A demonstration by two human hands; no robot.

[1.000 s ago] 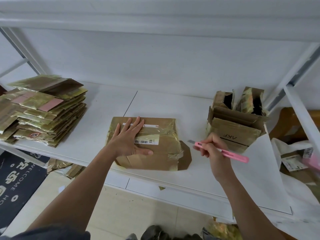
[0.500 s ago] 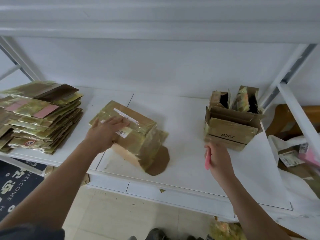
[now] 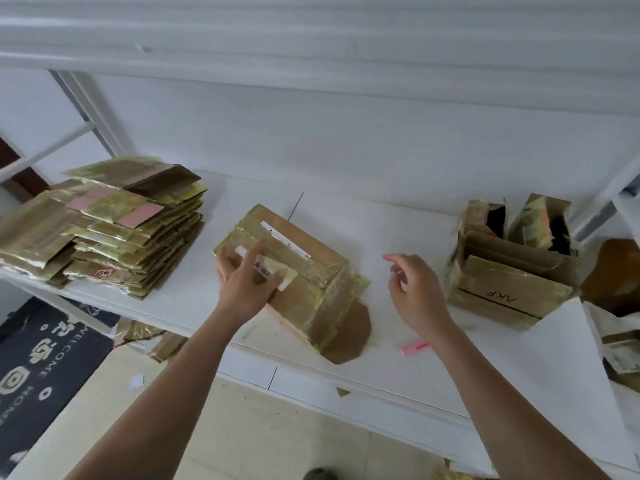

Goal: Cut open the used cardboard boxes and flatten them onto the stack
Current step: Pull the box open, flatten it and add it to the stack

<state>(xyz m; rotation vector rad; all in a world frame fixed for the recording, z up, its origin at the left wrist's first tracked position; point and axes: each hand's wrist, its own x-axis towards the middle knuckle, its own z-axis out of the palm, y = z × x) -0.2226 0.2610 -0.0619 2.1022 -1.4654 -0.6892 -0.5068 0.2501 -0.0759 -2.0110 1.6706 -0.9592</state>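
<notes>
you've set the pink cutter (image 3: 415,348) down on the worktop (image 3: 398,237) just behind your right hand (image 3: 414,289), whose fingers now hang loose and empty, while your left hand (image 3: 244,284) grips the taped box (image 3: 304,271) lifted toward the stack (image 3: 114,226), so cutting looks finished.

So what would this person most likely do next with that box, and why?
Probably carry the taped box leftward onto the stack of flattened boxes. The left hand grips its near-left end, tilted off the white shelf; the right hand is free and open, the pink cutter lying on the shelf.
</notes>
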